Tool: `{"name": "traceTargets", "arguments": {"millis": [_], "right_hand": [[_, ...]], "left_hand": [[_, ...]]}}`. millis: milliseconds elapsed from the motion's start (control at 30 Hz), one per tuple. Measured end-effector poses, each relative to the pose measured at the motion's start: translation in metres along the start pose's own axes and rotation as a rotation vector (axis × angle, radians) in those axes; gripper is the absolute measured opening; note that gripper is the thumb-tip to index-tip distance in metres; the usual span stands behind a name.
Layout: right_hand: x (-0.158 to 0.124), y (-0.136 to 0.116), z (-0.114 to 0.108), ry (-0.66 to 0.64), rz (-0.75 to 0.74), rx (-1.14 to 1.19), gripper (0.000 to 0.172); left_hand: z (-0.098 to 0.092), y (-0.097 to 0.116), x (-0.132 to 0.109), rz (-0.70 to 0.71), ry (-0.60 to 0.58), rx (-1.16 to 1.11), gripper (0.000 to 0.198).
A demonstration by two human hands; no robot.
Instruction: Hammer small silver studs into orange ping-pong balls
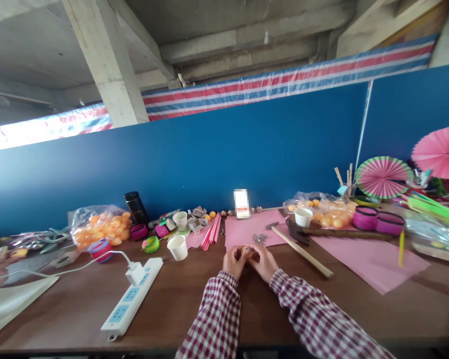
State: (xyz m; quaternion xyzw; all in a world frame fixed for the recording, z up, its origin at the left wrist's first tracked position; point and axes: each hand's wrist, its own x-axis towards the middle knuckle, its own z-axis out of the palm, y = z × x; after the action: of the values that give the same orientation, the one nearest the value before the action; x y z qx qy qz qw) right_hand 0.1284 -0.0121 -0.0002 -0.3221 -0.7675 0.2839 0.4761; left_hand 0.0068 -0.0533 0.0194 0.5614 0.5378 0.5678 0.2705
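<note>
My left hand and my right hand meet over the front middle of the brown table, fingertips closed round a small round object. It looks orange with a shiny part; the fingers hide much of it. Just beyond my hands, a little heap of shiny silvery pieces lies on a pink sheet. A hammer with a pale wooden handle rests to the right of my right hand.
A white power strip with a plugged-in charger and a white paper cup stand left. Bags of orange balls lie at both sides. Another pink sheet, a larger dark hammer and paper fans are right.
</note>
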Motion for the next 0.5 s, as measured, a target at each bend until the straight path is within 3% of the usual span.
{"name": "traceTargets", "arguments": {"millis": [500], "right_hand": [[0.0, 0.0, 0.001, -0.005, 0.011, -0.005, 0.031]], "left_hand": [[0.001, -0.011, 0.003, 0.004, 0.017, 0.012, 0.035]]}}
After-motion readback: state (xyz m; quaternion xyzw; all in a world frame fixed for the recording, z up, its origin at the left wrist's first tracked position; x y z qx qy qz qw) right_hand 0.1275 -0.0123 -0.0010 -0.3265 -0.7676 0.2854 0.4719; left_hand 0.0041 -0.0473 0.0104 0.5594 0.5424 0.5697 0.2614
